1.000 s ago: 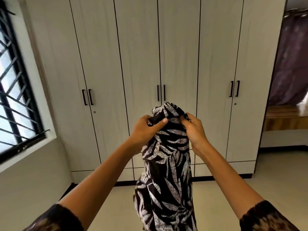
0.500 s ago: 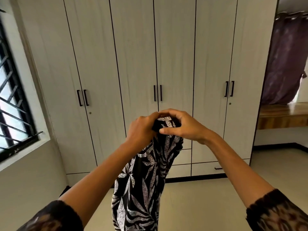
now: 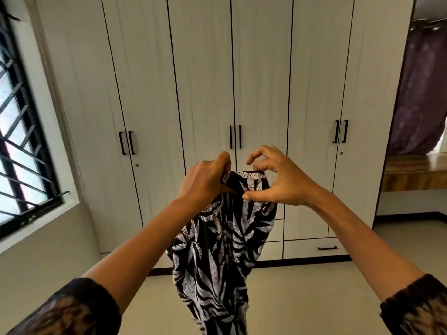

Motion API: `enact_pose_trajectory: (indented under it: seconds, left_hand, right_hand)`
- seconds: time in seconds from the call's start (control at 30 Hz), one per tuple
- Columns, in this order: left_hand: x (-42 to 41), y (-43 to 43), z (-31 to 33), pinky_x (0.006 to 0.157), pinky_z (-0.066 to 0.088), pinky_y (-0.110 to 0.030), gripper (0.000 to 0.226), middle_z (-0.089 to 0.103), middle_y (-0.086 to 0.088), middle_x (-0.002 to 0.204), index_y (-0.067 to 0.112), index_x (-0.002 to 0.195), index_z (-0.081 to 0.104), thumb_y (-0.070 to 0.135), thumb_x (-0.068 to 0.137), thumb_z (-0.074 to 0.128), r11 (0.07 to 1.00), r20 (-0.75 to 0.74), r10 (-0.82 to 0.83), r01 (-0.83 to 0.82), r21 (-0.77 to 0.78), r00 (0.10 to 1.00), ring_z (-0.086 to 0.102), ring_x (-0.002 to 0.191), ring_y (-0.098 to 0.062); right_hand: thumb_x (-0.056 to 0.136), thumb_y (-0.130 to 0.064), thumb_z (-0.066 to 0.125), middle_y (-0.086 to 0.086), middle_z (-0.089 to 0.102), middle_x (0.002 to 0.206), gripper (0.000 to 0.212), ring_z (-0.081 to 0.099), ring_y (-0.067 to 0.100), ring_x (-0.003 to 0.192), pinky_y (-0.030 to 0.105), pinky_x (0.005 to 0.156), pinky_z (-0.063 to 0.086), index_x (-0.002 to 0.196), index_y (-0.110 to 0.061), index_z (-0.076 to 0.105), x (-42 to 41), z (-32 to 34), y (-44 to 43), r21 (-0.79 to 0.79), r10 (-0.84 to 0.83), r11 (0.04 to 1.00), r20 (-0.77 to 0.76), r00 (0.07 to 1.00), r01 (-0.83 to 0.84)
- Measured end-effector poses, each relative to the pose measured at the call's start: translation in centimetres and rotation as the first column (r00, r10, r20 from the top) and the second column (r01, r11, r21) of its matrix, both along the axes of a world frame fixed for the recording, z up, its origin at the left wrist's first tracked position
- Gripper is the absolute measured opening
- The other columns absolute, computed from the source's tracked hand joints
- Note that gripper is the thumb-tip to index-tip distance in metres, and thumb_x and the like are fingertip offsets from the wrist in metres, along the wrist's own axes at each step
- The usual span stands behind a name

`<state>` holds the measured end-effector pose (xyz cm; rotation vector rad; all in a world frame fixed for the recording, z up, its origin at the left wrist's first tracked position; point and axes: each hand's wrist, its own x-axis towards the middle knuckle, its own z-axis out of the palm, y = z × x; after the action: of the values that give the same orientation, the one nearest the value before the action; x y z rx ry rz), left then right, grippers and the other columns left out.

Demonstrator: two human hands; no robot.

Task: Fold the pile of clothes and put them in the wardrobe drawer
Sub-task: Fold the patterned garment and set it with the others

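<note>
Below L hand [image 3: 205, 183], R hand [image 3: 280, 184] grip, garment [image 3: 217, 250] hangs.

Garment [image 3: 217, 250] black, white leaf print; wardrobe [image 3: 203, 81] white.

Wardrobe doors [image 3: 205, 93] straight ahead are all shut, and the bottom drawer [image 3: 304, 250] is shut too. The hanging leaf-print garment [image 3: 217, 250] blocks the middle. There's open floor [image 3: 314, 298] either side of it, and the window wall [image 3: 48, 250] is close on the left.
</note>
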<state>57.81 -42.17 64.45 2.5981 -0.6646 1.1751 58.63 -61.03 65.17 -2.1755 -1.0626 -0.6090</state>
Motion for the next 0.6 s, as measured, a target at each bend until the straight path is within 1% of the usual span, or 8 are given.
enact_pose_trajectory:
  seconds: [0.07, 0.13, 0.2, 0.27, 0.3, 0.43, 0.53, 0.6]
  left_hand:
    - [0.5, 0.8, 0.1, 0.054, 0.033, -0.025, 0.045, 0.061, -0.005, 0.077, 0.005, 0.103, 0.053, 0.03, 0.073, 0.075, 0.999, -0.027, -0.031, 0.032, 0.042, 0.999, 0.052, 0.063, -0.021]
    - [1.2, 1.9, -0.2, 0.055, 0.034, -0.02, 0.034, 0.062, -0.002, 0.078, 0.006, 0.095, 0.06, 0.027, 0.073, 0.075, 0.995, -0.061, -0.094, 0.096, 0.03, 0.994, 0.057, 0.068, -0.021]
    - [2.0, 2.8, -0.5, 0.06, 0.042, -0.02, 0.022, 0.064, -0.003, 0.079, 0.006, 0.086, 0.063, 0.019, 0.074, 0.075, 0.991, -0.088, -0.132, 0.132, -0.007, 0.987, 0.06, 0.072, -0.021]
    - [2.4, 3.3, -0.5, 0.067, 0.047, -0.028, 0.018, 0.064, -0.005, 0.081, 0.005, 0.085, 0.064, 0.015, 0.075, 0.074, 0.986, -0.145, -0.157, 0.147, -0.082, 0.977, 0.058, 0.075, -0.021]
    - [2.4, 3.4, -0.5, 0.07, 0.046, -0.028, 0.019, 0.064, -0.005, 0.083, 0.004, 0.087, 0.064, 0.016, 0.076, 0.073, 0.981, -0.184, -0.173, 0.151, -0.124, 0.968, 0.057, 0.077, -0.02]
    - [2.4, 3.1, -0.9, 0.077, 0.046, -0.028, 0.025, 0.064, -0.005, 0.09, 0.005, 0.103, 0.06, 0.014, 0.081, 0.069, 0.98, -0.314, -0.196, 0.176, -0.089, 0.929, 0.057, 0.084, -0.02]
    - [2.6, 3.4, -1.9, 0.089, 0.047, -0.031, 0.072, 0.065, -0.009, 0.111, 0.028, 0.142, 0.025, 0.009, 0.085, 0.063, 0.977, -0.363, -0.208, 0.213, -0.028, 0.908, 0.061, 0.099, -0.023]
    - [2.6, 4.3, -3.1, 0.092, 0.047, -0.033, 0.091, 0.058, -0.009, 0.126, 0.053, 0.138, -0.008, 0.012, 0.09, 0.056, 0.969, -0.32, -0.163, 0.212, 0.124, 0.933, 0.059, 0.106, -0.023]
  right_hand:
    - [0.058, -0.045, 0.078, -0.007, 0.061, 0.096, 0.031, 0.053, 0.011, 0.102, 0.023, 0.087, 0.043, 0.056, -0.034, 0.049, -0.1, 0.8, -0.9, 0.091, 0.026, 0.996, 0.001, 1.0, -0.026]
    - [0.059, -0.043, 0.078, -0.009, 0.063, 0.07, 0.038, 0.063, 0.013, 0.083, 0.028, 0.078, 0.049, 0.048, -0.027, 0.045, -0.1, 1.6, -1.8, 0.165, 0.091, 0.984, -0.118, 0.989, -0.071]
    - [0.066, -0.034, 0.081, -0.007, 0.046, 0.049, 0.045, 0.05, 0.008, 0.05, 0.021, 0.056, 0.04, 0.049, -0.023, 0.041, -0.1, 1.6, -1.7, -0.029, 0.018, 0.999, -0.203, 0.979, -0.025]
    - [0.072, -0.034, 0.077, -0.007, 0.036, 0.05, 0.045, 0.031, 0.006, 0.046, 0.019, 0.05, 0.026, 0.053, -0.019, 0.038, 0.1, 1.4, -1.4, -0.214, -0.145, 0.97, -0.134, 0.98, 0.114]
    - [0.073, -0.035, 0.076, -0.006, 0.037, 0.052, 0.043, 0.03, 0.007, 0.048, 0.021, 0.05, 0.025, 0.056, -0.018, 0.039, 0.3, 1.4, -1.5, -0.205, -0.205, 0.96, -0.061, 0.977, 0.188]
    - [0.074, -0.023, 0.078, 0.0, 0.049, 0.059, 0.033, 0.04, 0.008, 0.052, 0.024, 0.053, 0.032, 0.068, -0.009, 0.048, 1.3, 1.5, -1.7, 0.185, -0.299, 0.942, 0.083, 0.951, 0.28]
    - [0.076, -0.013, 0.076, 0.006, 0.054, 0.067, 0.027, 0.046, 0.013, 0.06, 0.021, 0.056, 0.035, 0.076, -0.002, 0.051, 2.1, 1.9, -1.2, 0.337, -0.365, 0.891, 0.131, 0.922, 0.305]
    - [0.076, -0.01, 0.074, 0.006, 0.053, 0.073, 0.024, 0.047, 0.016, 0.068, 0.019, 0.055, 0.033, 0.081, 0.0, 0.053, 2.9, 2.4, -1.9, 0.427, -0.451, 0.831, 0.142, 0.881, 0.357]
